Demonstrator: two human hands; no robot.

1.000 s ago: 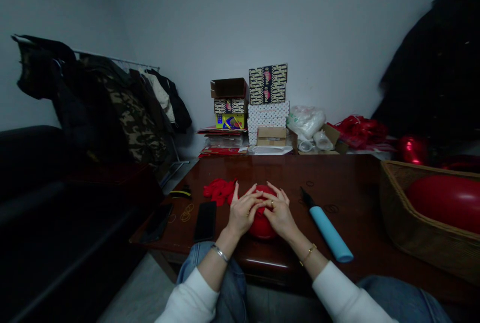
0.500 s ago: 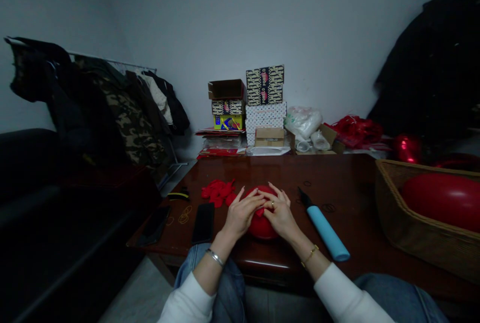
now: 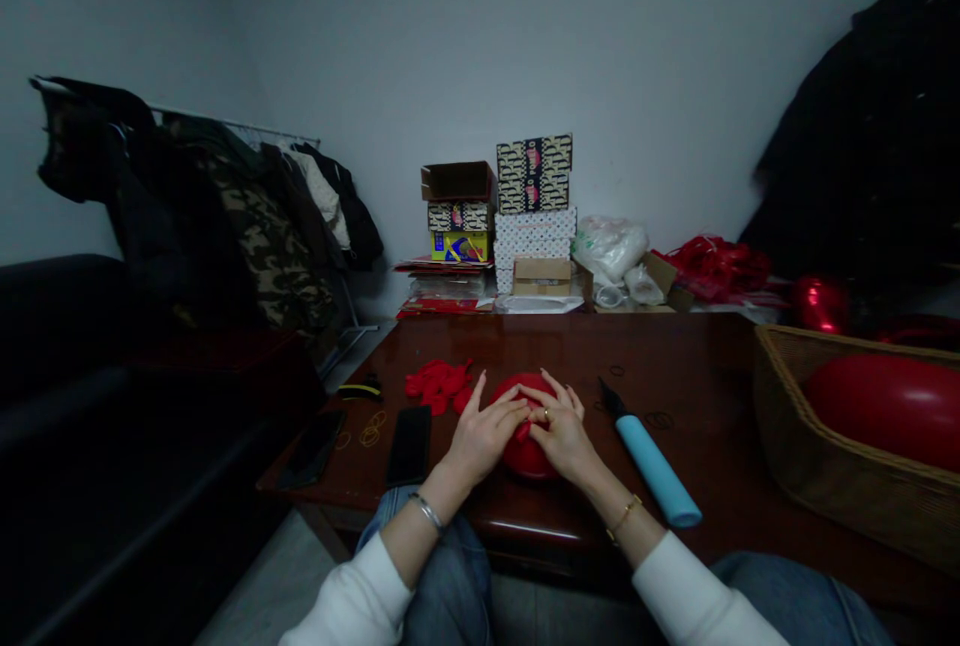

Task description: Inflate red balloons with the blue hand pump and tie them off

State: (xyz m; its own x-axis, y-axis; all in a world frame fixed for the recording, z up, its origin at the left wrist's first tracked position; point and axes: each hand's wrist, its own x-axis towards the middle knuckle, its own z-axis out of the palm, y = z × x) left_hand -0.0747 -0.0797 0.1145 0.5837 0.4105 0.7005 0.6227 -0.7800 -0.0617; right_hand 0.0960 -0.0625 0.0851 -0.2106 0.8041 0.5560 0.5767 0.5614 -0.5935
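Observation:
An inflated red balloon rests on the brown table in front of me, its neck facing me. My left hand is on the balloon's left side, thumb and fingertips pinched at the neck. From the right, my right hand, with a ring on one finger, meets it there, also pinching the neck. Some fingers of both hands stretch over the balloon's top. Whether a small band is between the fingertips is too small to tell. Beyond my left hand lies a pile of flat red balloons.
Right of my hands lies a blue hand pump with a black nozzle, near dark rubber bands. A wicker basket holds a large red balloon. On the left are a black phone and yellowish rubber bands. Boxes stand behind.
My fingers have shifted slightly at the balloon's neck, with my left hand a little farther from my right. The whole view has moved slightly.

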